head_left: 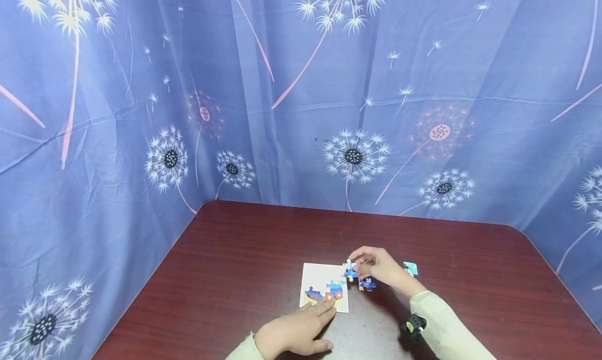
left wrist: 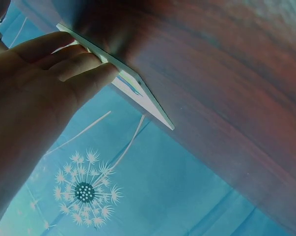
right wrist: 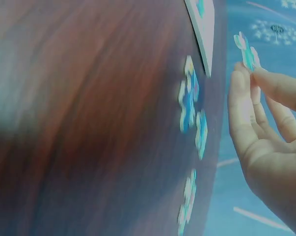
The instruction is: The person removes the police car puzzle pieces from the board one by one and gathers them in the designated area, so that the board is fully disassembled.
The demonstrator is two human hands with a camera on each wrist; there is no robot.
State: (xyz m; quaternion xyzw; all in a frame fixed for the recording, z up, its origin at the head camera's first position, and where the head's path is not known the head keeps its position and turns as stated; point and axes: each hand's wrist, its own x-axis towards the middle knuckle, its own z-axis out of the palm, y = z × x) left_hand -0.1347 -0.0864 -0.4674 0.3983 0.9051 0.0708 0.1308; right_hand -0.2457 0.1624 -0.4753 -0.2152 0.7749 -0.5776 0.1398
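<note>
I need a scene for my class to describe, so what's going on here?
A person's left hand rests on a white board with some jigsaw pieces on it; much of the board is bare. Their right hand pinches another piece above the table. More loose pieces lie on the table, right of the board.

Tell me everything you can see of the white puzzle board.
The puzzle board is a thin, roughly square panel with straight pale edges, apparently card or wood; I can't tell which. It lies face up on the dark red-brown table. Its far part is mostly blank white; printed puzzle pieces in blue, red and yellow lie in its nearer part, so the picture is incomplete. The left hand rests its fingers over the near edge, hiding some of it.
</note>
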